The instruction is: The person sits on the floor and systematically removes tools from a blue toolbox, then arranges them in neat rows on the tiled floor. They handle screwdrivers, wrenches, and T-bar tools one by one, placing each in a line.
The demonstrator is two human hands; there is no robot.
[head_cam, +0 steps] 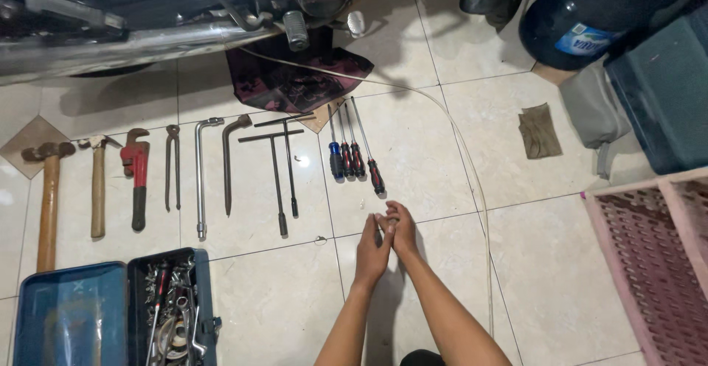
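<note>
Left hand (371,246) and right hand (402,226) pressed together, forearms extended forward.

You look down on a glossy cream tiled floor (560,263); a red pipe wrench (137,178); one blue-handled screwdriver (335,159) beside red-and-black ones (357,158); a blue toolbox (74,314); a dark maroon patterned cloth (295,78); an olive rag (539,131).

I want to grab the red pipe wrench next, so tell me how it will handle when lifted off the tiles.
The red pipe wrench looks like solid metal, so probably heavy for its size and stiff. Its bulky jaw end likely makes it top-heavy if held by the dark handle. Lying flat on the tile floor, it seems unlikely to roll.
</note>
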